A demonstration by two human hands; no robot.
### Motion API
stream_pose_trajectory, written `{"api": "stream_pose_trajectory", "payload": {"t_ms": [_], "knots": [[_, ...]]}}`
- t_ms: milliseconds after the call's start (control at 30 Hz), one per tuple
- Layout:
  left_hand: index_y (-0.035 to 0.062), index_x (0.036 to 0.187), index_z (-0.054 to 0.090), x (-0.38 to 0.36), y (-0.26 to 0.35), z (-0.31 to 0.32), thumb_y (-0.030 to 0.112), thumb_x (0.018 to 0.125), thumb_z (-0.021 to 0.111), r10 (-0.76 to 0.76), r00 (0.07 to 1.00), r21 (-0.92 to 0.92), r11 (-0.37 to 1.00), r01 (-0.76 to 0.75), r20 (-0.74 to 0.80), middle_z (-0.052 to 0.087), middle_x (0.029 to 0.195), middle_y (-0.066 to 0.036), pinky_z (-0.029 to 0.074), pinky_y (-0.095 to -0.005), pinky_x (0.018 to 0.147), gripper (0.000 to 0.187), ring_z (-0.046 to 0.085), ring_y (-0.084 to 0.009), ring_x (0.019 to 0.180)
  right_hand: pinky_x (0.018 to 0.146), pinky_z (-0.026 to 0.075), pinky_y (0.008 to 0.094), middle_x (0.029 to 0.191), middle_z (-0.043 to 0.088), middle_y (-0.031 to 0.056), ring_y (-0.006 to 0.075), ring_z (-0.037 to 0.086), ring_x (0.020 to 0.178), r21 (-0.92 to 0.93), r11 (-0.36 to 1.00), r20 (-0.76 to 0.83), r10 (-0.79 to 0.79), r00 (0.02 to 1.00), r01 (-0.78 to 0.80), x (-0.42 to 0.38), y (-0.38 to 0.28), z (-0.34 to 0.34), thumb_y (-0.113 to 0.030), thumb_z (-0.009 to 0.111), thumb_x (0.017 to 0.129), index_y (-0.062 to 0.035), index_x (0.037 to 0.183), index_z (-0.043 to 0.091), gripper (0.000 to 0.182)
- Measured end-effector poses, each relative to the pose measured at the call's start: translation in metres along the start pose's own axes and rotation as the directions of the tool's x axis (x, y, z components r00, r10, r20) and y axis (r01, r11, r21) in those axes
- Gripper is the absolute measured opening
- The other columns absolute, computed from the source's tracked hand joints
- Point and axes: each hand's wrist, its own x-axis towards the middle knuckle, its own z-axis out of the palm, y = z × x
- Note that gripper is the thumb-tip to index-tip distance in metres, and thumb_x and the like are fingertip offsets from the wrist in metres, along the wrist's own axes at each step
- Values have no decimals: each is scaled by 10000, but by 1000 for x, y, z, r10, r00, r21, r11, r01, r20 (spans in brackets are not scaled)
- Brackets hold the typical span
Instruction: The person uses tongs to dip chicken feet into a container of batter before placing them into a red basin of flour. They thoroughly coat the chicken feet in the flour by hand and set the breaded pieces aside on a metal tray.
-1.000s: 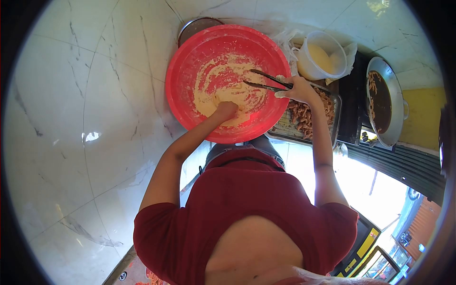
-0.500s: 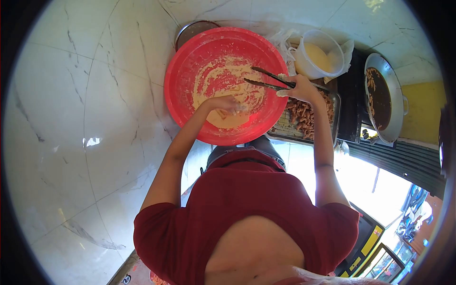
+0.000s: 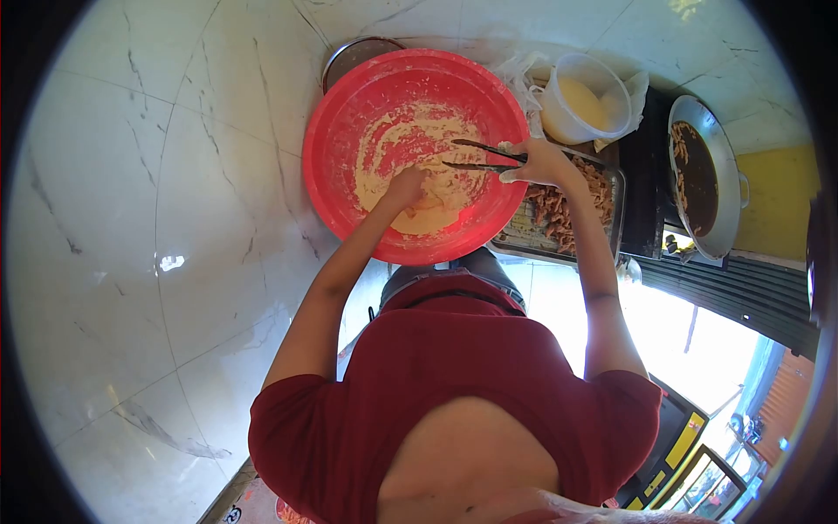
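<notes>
A large red basin [image 3: 327, 131] holds pale, floury coating, smeared over its floor and lower wall. My left hand [image 3: 406, 186] is down in this flour mixture [image 3: 428, 218], its fingers curled inward and partly hidden. What they grip, if anything, I cannot make out. Over the basin's right rim, my right hand [image 3: 550, 163] is closed around a pair of dark tongs [image 3: 478, 166]. The tongs' arms are spread apart and point left above the flour. Some white flour clings to the right hand's fingers.
Right of the basin lies a metal tray [image 3: 618, 214] with browned fried strips [image 3: 559, 214]. Behind it stands a translucent tub [image 3: 572, 131] of pale yellow contents. Farther right, a wide pan [image 3: 733, 153] holds dark oil and floating pieces. Marbled tiles [image 3: 113, 218] cover the left side.
My left hand has shifted slightly left and up in the flour, its fingers curling away from view. The tongs have moved a little left and down with my right hand, their tips slightly farther apart.
</notes>
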Motion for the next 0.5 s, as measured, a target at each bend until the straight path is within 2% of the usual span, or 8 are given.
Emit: {"api": "stream_pose_trajectory", "payload": {"t_ms": [33,133,233,333,433,500], "knots": [[113,1007,626,0,-2,7,113,716,618,111,990,77,992,-104,-91,607,856,-139,495,-361,712,291,605,-260,869,764,471,368,909,643,183,307,618,860,-48,999,19,-2,1000,3,2,-3,0,-346,775,571,-31,1011,641,557],[100,968,629,11,-3,26,126,726,594,103,994,321,940,-113,48,598,849,-98,493,-369,718,246,591,-273,889,750,474,375,882,644,185,311,621,841,-43,999,20,-14,1000,15,5,-6,1,-347,769,575,-25,999,642,547],[71,890,631,20,-6,33,156,744,576,104,987,408,901,-146,124,608,832,-115,490,-388,702,177,594,-291,847,700,456,373,782,635,174,298,612,753,-2,999,-39,-42,998,42,5,-1,5,-376,776,563,-26,890,656,494],[41,806,622,15,-2,20,173,747,575,160,986,132,977,-166,50,612,818,-152,485,-399,689,152,596,-314,813,741,457,362,846,640,186,299,616,805,-19,1000,9,18,1000,-18,0,-6,-2,-370,777,571,-48,971,654,528],[30,805,613,25,7,8,170,739,590,56,992,-92,995,-46,109,614,811,-176,479,-409,681,157,598,-329,789,792,451,349,924,634,196,298,613,866,11,1000,-97,-27,995,28,0,8,5,-357,777,582,-74,1068,629,582],[26,833,607,30,11,6,161,732,605,37,985,-111,994,-18,166,613,822,-182,479,-410,694,169,599,-335,793,796,457,371,945,635,185,299,609,893,33,999,-113,8,994,-4,-1,11,5,-352,773,574,-55,1043,635,572]]}}
